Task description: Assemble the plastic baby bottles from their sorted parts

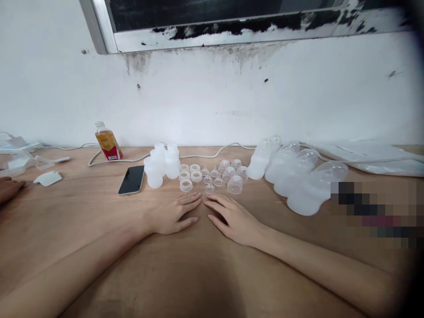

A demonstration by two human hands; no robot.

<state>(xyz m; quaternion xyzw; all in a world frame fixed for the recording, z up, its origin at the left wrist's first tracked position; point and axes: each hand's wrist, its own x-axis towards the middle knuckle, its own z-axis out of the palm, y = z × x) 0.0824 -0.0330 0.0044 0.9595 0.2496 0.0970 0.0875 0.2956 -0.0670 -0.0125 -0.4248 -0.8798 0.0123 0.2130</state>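
On the table (198, 274), large milky containers (303, 198) at right overlap, one partly masked by pixelation; likely light, best held round the body. Left hand (168, 215) and right hand (241, 223) rest palms down, empty. White cups (155, 176) hide their rear neighbours. Clear domes (235, 184) are probably stiff, slippery. Rings (186, 186), near the left fingertips, suit a rim grip. Faintly outlined teats (210, 189), near the right fingertips, appear soft.

There are five white rings (186, 187), five small clear teats (210, 189) and five clear domes (235, 185). The white cylinders (155, 177) overlap, so their exact number cannot be told, and so do the large dome-topped containers (304, 196), at least four. There is one phone (131, 180), one drink bottle (109, 142) and one window (215, 22).
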